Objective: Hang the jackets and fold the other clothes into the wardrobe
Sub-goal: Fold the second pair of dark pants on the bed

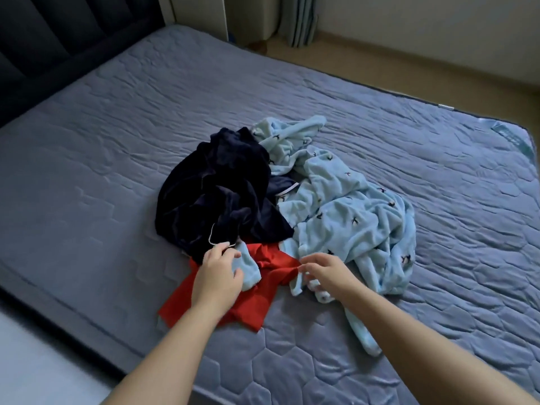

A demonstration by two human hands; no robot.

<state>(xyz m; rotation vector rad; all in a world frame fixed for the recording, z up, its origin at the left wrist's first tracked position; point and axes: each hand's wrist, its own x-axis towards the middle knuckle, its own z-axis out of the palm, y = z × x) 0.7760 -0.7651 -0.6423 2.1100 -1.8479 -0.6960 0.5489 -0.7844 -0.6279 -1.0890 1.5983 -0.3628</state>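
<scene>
A heap of clothes lies in the middle of the bed. A dark navy garment with a white drawstring is piled at the left, a light blue fleece garment with small bird prints spreads to the right, and a red garment lies flat at the front. My left hand rests over the red garment, its fingers curled at a flap of light blue fleece beside the navy hem. My right hand pinches the red garment's edge where it meets the fleece.
The bed has a quilted blue-grey cover and a dark padded headboard at the far left. Wooden floor runs along the bed's far side, with a curtain and a pale wall behind. The wardrobe is out of view.
</scene>
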